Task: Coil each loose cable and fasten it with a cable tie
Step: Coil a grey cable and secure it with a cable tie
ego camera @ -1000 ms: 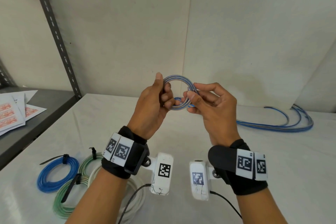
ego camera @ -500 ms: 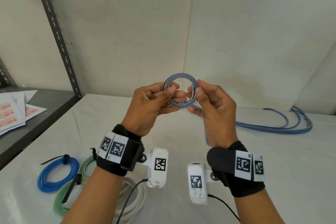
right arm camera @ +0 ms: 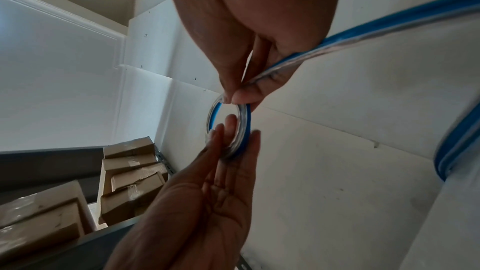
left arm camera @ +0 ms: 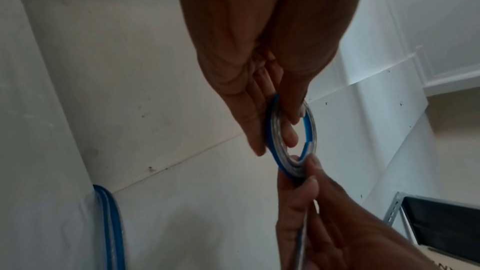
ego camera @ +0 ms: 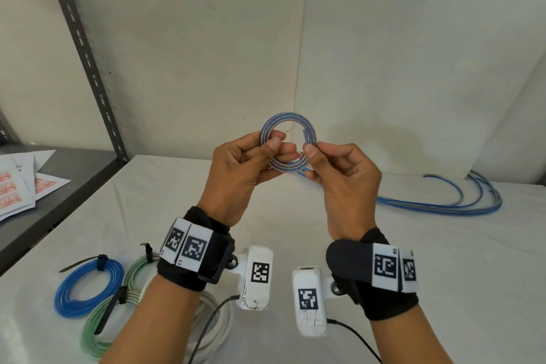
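A flat blue-and-clear cable [ego camera: 285, 118] is wound into a small ring held in the air above the table's far middle. My left hand [ego camera: 266, 151] pinches the ring's left side, thumb in front and fingers through and behind it [left arm camera: 275, 130]. My right hand [ego camera: 313, 154] pinches the ring's right side between thumb and forefinger [right arm camera: 233, 95]. The rest of the cable [ego camera: 443, 207] trails from under my right hand across the table to the far right, where it lies in loose loops. The cable's cut end shows at the ring's upper right.
On the white table [ego camera: 443, 289] at the near left lie tied coils: blue [ego camera: 88, 289], green [ego camera: 103, 325] and white [ego camera: 218, 331], with black ties. A grey shelf [ego camera: 59, 186] with printed sheets stands to the left. Cardboard boxes [right arm camera: 124, 182] sit on shelving.
My hands have rotated the ring and changed their hold on it. My left thumb, upright a second ago, now lies across the ring's left side; the right hand pinches its right edge.
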`<state>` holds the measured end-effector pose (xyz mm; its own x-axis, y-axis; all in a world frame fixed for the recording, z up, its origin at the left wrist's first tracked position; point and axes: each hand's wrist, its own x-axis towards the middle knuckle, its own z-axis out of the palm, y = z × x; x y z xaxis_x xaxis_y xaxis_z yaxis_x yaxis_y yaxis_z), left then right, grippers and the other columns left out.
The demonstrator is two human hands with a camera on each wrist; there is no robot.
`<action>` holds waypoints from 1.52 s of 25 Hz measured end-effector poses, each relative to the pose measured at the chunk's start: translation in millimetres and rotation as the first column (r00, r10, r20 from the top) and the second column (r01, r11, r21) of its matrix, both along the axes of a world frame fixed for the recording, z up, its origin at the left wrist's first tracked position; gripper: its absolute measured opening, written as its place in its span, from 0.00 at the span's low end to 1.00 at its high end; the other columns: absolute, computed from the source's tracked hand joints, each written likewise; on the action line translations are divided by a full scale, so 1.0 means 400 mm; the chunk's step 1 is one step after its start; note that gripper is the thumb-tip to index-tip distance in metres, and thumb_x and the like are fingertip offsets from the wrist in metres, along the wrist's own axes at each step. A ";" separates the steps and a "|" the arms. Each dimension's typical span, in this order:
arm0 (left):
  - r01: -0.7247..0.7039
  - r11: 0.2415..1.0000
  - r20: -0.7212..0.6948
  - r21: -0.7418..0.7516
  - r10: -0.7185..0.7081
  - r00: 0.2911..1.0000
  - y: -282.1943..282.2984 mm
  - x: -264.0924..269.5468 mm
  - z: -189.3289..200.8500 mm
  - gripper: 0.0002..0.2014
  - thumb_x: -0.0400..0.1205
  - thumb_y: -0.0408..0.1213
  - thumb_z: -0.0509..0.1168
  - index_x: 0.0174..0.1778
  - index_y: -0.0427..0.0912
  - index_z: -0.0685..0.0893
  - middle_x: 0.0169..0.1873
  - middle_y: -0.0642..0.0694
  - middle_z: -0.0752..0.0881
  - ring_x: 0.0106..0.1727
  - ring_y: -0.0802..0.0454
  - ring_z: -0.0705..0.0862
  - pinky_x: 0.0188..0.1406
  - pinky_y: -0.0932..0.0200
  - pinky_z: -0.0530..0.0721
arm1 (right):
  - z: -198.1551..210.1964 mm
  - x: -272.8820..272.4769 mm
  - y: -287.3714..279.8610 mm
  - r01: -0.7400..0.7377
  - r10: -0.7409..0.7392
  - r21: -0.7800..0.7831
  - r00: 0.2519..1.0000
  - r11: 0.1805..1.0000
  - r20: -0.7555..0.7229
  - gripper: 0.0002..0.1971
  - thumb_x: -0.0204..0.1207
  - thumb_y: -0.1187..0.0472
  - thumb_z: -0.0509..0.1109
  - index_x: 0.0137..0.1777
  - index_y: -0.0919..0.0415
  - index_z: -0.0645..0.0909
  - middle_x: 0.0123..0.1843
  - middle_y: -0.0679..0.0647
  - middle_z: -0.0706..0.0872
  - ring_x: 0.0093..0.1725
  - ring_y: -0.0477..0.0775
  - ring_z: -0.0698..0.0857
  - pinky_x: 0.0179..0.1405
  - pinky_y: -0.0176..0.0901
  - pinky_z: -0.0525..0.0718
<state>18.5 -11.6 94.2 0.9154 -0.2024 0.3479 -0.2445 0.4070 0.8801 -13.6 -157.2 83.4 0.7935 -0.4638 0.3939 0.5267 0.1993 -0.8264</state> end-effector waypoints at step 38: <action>0.060 0.998 -0.255 -0.031 -0.066 0.965 0.019 0.019 0.016 0.24 0.91 0.46 0.55 0.27 0.47 0.61 0.19 0.54 0.56 0.21 0.54 0.54 0.25 0.60 0.69 | -0.013 0.000 0.006 -0.210 0.184 -0.286 0.976 0.935 -0.117 0.07 0.83 0.62 0.71 0.54 0.65 0.86 0.44 0.58 0.94 0.47 0.59 0.94 0.45 0.49 0.91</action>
